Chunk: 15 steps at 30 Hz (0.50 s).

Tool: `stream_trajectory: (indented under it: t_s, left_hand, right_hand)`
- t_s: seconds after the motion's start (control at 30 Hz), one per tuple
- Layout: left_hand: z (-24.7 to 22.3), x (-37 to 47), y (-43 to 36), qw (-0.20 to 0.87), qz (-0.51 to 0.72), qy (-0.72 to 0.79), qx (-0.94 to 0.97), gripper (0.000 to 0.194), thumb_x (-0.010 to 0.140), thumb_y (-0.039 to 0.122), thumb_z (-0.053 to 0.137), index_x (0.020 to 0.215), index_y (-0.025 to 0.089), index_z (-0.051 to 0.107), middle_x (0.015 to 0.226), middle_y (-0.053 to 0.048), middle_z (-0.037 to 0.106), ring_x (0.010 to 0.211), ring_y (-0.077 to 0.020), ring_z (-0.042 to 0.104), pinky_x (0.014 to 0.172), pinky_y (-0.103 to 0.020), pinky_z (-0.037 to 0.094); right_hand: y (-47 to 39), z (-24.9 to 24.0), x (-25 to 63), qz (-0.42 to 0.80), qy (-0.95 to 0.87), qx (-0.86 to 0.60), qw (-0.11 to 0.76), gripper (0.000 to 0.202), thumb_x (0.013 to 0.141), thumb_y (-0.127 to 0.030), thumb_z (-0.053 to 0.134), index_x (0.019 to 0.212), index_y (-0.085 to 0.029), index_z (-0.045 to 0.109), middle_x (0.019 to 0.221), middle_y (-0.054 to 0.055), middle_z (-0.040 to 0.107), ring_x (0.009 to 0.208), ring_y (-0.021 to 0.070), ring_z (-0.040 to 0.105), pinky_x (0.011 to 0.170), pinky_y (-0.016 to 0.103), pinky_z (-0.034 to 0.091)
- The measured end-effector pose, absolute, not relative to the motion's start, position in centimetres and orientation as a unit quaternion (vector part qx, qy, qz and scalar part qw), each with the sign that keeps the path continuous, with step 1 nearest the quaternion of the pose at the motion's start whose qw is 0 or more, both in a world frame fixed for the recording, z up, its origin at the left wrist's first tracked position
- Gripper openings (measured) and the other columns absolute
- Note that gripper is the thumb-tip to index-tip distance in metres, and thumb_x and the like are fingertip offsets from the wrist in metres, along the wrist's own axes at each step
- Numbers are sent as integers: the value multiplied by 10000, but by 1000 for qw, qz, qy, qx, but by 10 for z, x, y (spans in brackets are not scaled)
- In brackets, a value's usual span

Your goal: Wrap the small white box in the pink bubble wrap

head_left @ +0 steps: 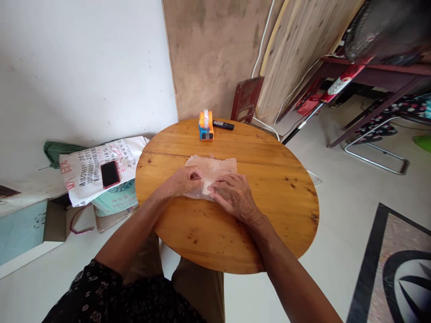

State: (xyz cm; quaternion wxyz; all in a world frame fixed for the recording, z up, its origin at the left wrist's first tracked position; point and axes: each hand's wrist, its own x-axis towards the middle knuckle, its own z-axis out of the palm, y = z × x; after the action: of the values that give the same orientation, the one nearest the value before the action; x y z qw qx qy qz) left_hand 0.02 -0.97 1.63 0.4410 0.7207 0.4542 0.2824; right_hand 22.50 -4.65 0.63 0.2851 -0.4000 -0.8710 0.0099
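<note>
A sheet of pale, see-through wrap, which looks like bubble wrap [218,166], lies on the round wooden table [262,179]. A small whitish item [206,187] rests on its lower middle, between my hands. My left hand [189,180] is at the wrap's left side, its fingers curled in and pinched at the wrap near the item. From the right, my right hand [232,193] lies over the wrap's lower right part, with fingers bent and fingertips touching the item's right edge. What the left fingertips hold is too small to make out.
An orange and blue tape dispenser [206,125] and a black remote [224,125] stand at the table's far edge. Behind is a dark red chair [247,99]. Left of the table, a phone [110,174] lies on a white sack [84,168]. A fan [340,85] stands at right.
</note>
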Motion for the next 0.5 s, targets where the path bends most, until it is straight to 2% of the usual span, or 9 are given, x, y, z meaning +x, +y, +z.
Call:
stream_trajectory:
  t_s: [0.17, 0.3, 0.4, 0.5]
  left_hand:
    - [12, -34, -15, 424, 266, 514, 696, 206, 714, 309, 593, 851, 157, 581, 656, 44, 536, 573, -99, 466, 533, -209, 353]
    - [10, -46, -25, 392, 301, 597, 632, 271, 705, 266, 648, 941, 141, 603, 715, 19, 599, 594, -105, 533, 514, -198, 396]
    - [16, -46, -33, 468, 293, 621, 556, 385, 716, 260, 691, 1063, 134, 582, 714, 1, 641, 582, -126, 606, 464, -196, 435]
    - [23, -39, -36, 545, 259, 608, 516, 340, 709, 305, 749, 965, 129, 611, 644, -4, 643, 574, -152, 653, 423, -191, 447]
  right_hand:
    - [-49, 6, 222, -25, -882, -396, 254, 256, 927, -362, 572, 1102, -227, 702, 1050, 91, 677, 1004, 249, 557, 919, 409, 334]
    - [-51, 12, 217, -52, -894, -396, 205, 261, 948, -319, 524, 1143, -243, 680, 1050, 92, 645, 985, 249, 535, 919, 413, 311]
    - [-51, 18, 215, -75, -902, -389, 173, 271, 947, -297, 508, 1157, -251, 673, 1017, 87, 630, 938, 242, 521, 918, 414, 293]
    - [-47, 23, 214, -87, -909, -378, 152, 249, 936, -301, 520, 1114, -254, 687, 970, 79, 628, 892, 238, 514, 920, 414, 282]
